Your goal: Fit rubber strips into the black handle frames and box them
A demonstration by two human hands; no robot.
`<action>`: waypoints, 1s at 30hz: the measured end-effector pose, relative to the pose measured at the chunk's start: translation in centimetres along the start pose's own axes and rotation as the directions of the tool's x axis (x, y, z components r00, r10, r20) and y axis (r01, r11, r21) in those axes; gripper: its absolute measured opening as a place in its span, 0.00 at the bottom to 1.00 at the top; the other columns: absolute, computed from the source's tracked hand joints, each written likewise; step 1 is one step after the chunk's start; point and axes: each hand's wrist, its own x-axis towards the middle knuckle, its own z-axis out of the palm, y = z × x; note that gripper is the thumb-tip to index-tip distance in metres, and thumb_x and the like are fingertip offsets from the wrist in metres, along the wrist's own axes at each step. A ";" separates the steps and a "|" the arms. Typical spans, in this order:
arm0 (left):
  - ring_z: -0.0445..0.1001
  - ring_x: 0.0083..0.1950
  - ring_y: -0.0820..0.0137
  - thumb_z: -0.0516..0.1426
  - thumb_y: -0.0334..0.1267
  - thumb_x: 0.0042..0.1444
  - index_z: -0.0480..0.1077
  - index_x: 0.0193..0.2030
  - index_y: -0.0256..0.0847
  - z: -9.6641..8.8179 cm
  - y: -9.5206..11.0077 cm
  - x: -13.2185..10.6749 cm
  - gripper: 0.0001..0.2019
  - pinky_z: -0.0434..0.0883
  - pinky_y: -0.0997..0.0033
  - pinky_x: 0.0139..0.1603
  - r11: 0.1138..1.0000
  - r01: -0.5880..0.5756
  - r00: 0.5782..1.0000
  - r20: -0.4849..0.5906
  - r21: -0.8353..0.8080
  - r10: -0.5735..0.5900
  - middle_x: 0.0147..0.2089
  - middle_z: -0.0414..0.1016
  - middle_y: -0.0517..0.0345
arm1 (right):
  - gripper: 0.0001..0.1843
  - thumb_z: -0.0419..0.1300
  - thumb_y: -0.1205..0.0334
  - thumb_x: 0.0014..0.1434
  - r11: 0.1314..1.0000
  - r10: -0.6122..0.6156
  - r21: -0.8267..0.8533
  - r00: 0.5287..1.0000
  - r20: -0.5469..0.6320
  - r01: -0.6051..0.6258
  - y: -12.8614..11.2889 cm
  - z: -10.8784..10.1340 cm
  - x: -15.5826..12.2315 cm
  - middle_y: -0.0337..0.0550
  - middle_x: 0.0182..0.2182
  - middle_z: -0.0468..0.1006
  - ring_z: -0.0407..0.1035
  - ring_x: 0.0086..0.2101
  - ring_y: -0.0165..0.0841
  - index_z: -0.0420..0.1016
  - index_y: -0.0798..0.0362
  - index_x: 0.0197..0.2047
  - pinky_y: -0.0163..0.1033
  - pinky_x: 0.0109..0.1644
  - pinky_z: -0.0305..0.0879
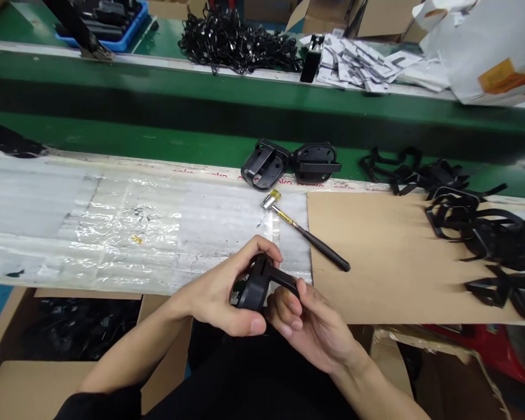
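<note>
The left hand (219, 297) and right hand (308, 326) both grip one black part (256, 286) tight, two finished parts (289, 164) lie by the hammer (304, 230), and a pile (476, 227) waits.

The left grip (221, 291), a bare hand, wraps a black plastic part (254, 289) from the left, with its fingers over the top and its thumb below. The right grip (308, 326) pinches the part's projecting arm from the right. Both are at the near edge of the bench (114, 221), which is covered in clear film. Just beyond lies a small hammer (304, 230) with a metal head, its black handle resting on a cardboard sheet (376, 268). Two similar black parts (265, 166) sit at the far edge, and a pile of black frames (476, 227) lies to the right. Behind them runs a green conveyor (157, 146).
</note>
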 end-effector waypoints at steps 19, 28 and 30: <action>0.69 0.50 0.65 0.65 0.49 0.62 0.52 0.61 0.48 0.5 0.5 3.8 0.30 0.71 0.61 0.52 0.984 -0.039 0.956 -0.280 0.175 0.087 0.54 0.64 0.53 | 0.17 0.57 0.68 0.74 -0.325 -0.683 -0.872 0.548 0.484 0.366 -5.5 -1.0 5.0 0.47 0.52 0.85 0.81 0.51 0.39 0.79 0.45 0.61 0.45 0.58 0.80; 0.68 0.49 0.66 0.65 0.48 0.60 0.54 0.55 0.48 2.2 0.1 4.0 0.26 0.72 0.61 0.51 0.987 -0.014 0.884 -0.460 0.159 0.087 0.55 0.63 0.54 | 0.13 0.59 0.67 0.73 -0.479 -0.641 -0.815 0.505 0.578 0.325 -6.3 -1.2 5.7 0.48 0.45 0.89 0.85 0.42 0.40 0.82 0.51 0.55 0.40 0.47 0.82; 0.69 0.49 0.64 0.65 0.51 0.61 0.53 0.56 0.48 2.0 0.0 4.0 0.27 0.73 0.61 0.51 0.988 0.007 0.880 -0.470 0.157 0.069 0.53 0.64 0.54 | 0.12 0.59 0.67 0.73 -0.480 -0.632 -0.813 0.513 0.582 0.330 -6.5 -1.3 6.1 0.48 0.44 0.89 0.85 0.41 0.39 0.83 0.52 0.53 0.39 0.45 0.81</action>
